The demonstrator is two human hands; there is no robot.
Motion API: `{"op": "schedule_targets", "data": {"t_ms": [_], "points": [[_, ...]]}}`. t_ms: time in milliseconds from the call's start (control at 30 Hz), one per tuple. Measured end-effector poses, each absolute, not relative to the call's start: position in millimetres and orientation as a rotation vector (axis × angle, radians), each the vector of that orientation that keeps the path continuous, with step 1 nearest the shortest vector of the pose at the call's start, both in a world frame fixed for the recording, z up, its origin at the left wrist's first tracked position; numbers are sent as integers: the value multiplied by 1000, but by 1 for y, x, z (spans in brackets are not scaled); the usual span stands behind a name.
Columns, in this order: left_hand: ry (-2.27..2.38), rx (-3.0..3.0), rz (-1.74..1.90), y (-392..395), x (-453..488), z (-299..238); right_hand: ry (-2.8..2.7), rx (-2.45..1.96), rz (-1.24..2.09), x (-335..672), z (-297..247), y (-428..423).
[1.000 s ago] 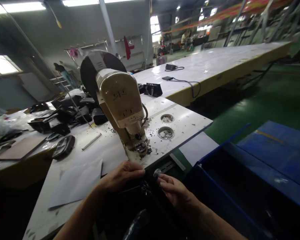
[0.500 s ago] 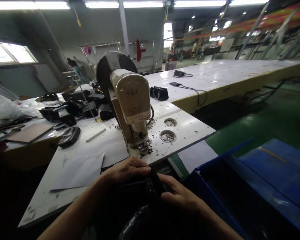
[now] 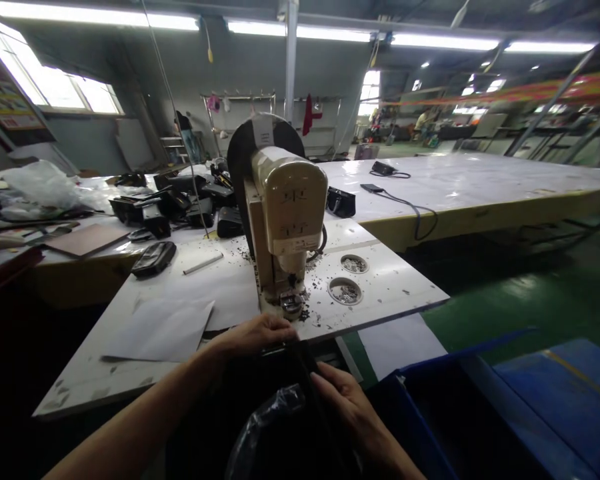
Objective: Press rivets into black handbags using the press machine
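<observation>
A black handbag (image 3: pixel 305 433) is held low in front of me, its lower part lost in shadow. My left hand (image 3: pixel 260 332) grips its top edge, thumb and fingers closed, just below the working head of a cream riveting machine (image 3: pixel 295 200). On the bag's right side my right hand (image 3: pixel 343 399) is closed along a dark edge. A curved handle (image 3: pixel 263 423) wrapped in clear plastic arches between my forearms. The machine's metal nose (image 3: pixel 291 303) stands just beyond my left fingertips. Whether the bag touches it is hidden.
Two round wells (image 3: pixel 345 291) with small metal bits are set in the white worktop (image 3: pixel 395 287). Paper sheets (image 3: pixel 160 330) and a black pouch (image 3: pixel 154 259) lie left. Black bags (image 3: pixel 175 200) are heaped behind. A blue bin (image 3: pixel 430 427) stands right; a person (image 3: pixel 185 133) is far back.
My view has tilted up and turned left. The bag's edge has straightened between my hands, and its plastic-wrapped handle shows more. My right hand has slid slightly down along the bag.
</observation>
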State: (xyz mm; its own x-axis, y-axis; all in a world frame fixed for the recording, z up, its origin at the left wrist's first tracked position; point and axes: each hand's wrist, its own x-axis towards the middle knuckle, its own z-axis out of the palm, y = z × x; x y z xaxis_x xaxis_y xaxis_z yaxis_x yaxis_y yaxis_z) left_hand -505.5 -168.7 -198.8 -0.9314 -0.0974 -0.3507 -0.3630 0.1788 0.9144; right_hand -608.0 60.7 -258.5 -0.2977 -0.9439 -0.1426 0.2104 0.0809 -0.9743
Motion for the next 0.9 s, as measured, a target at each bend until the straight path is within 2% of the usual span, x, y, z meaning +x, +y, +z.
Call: {"op": "schedule_targets", "data": {"t_ms": [167,367,433,567,900], "points": [[2404,-586,1919,-178,-496,-175,1304,-775,-1437,-620,-267,45],[2933,-471,1175,-165,-478,-152,1256,-816,-1480,-640,-275,10],[2984,-507,1064,-167,-478,-157,1248,-813,-1481,-644,-276,-2],[2985,-563,1073,-181,-487,-167,1197,-810,-1511,-647,-281,-21],[2924,-834,1373,-197,-520,-182,1162,-525,-1601,-657,-296,-35]]}}
